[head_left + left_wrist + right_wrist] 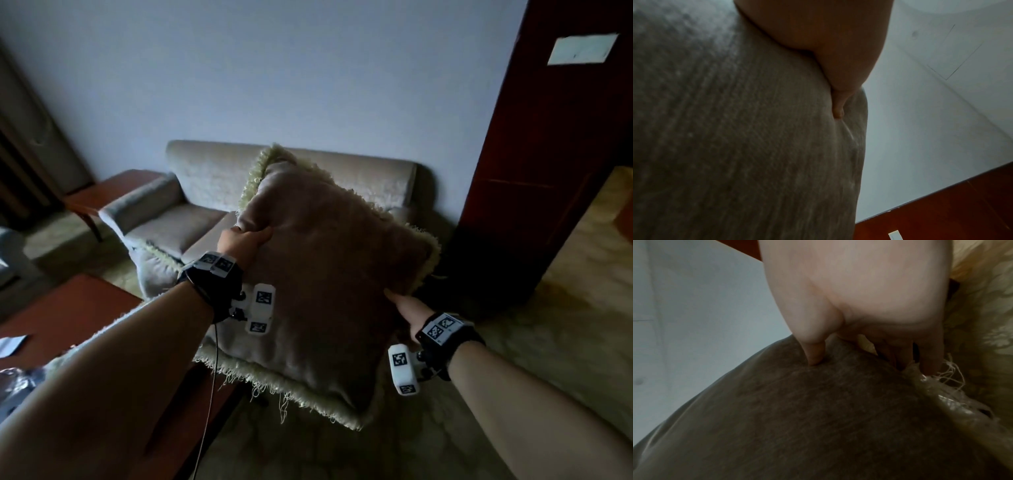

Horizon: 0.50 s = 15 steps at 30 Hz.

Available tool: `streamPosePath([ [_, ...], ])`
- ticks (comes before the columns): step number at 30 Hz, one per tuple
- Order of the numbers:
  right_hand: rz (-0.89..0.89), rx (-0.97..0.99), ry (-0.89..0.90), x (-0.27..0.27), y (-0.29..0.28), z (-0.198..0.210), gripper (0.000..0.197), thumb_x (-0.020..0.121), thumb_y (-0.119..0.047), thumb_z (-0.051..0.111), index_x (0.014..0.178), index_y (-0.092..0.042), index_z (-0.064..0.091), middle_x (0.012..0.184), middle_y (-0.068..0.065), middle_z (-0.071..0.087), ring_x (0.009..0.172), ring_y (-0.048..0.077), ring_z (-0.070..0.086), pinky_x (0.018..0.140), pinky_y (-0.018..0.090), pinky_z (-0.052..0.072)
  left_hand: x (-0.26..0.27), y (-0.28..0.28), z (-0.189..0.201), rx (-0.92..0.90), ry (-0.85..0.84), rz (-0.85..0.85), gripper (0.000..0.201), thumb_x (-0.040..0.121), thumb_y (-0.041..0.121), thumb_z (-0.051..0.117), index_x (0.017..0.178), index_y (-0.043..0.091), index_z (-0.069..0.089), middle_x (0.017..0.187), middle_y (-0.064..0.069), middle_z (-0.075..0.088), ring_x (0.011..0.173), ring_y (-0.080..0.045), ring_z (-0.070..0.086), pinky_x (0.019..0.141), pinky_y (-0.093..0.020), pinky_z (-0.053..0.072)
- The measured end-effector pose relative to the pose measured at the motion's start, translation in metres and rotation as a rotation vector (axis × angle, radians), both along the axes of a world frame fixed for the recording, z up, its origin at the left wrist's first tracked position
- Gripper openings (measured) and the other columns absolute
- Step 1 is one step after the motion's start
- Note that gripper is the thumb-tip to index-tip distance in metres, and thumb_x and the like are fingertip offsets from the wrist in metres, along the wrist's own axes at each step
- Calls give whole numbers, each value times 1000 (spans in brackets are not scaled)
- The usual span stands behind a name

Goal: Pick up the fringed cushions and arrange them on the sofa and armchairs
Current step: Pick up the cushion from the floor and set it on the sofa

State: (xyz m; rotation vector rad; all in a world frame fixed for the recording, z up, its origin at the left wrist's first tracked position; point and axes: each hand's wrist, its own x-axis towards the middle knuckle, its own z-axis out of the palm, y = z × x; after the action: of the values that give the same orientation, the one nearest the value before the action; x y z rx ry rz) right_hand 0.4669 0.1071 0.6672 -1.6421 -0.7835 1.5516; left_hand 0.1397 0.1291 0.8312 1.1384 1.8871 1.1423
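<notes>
You hold the fringed cushion [322, 274] in the air in front of the sofa [212, 192], clear of its seat, your left hand [245, 240] pinching a fold of fabric at its left edge and your right hand [407, 310] clamped, thumb on the face, over its fringed right edge. It appears light, soft and yielding, dimpling under your thumbs. Grip the stuffed body at both side edges, as the loose fringe looks likely to fray or slip.

No legible text anywhere.
</notes>
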Motion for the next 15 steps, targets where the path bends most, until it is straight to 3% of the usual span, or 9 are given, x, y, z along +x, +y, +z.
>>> streamPosePath([
  [2,36,-7,-26,5,30,-19,118,35,-79,81,135,-22,55,132,6,62,118,33,59,106,53,44,1,16,7,27,28,2,43,63,45,84,87,14,67,94,-12,73,89,-30,71,84,-47,59],
  [4,53,21,-47,7,67,-40,117,33,-79,81,133,-24,57,130,3,63,118,31,59,105,51,45,-2,36,6,46,59,8,34,66,44,84,77,19,63,93,-11,73,89,-29,70,85,-46,59],
  [7,91,37,-114,-6,111,-31,99,42,-68,81,126,-18,63,120,5,70,109,31,66,101,48,49,-13,75,-3,44,105,-12,50,61,50,82,92,13,70,94,-9,74,89,-28,70,85,-44,58],
  [10,73,110,-135,-35,164,0,62,68,-44,78,116,-6,68,108,12,73,100,33,69,98,50,52,-29,136,-14,38,160,-54,58,58,54,79,97,11,71,90,-9,73,86,-28,70,82,-43,59],
  [12,50,190,-152,-60,185,37,38,85,-22,72,116,-2,66,105,13,72,96,31,68,92,45,54,-38,173,-19,20,245,-116,57,62,55,78,97,10,69,91,-9,72,86,-28,69,81,-40,58],
  [14,78,246,-141,-72,202,53,26,91,-14,66,116,-11,62,99,7,69,88,24,67,81,37,57,-39,191,-22,9,327,-189,56,59,59,75,94,15,69,88,-6,72,84,-27,69,78,-40,58],
  [15,86,263,-131,-77,219,56,30,91,-14,66,120,-17,58,99,3,67,87,20,65,75,33,55,-42,206,-24,7,359,-221,58,54,63,71,90,18,69,84,-4,72,82,-26,70,77,-40,59],
])
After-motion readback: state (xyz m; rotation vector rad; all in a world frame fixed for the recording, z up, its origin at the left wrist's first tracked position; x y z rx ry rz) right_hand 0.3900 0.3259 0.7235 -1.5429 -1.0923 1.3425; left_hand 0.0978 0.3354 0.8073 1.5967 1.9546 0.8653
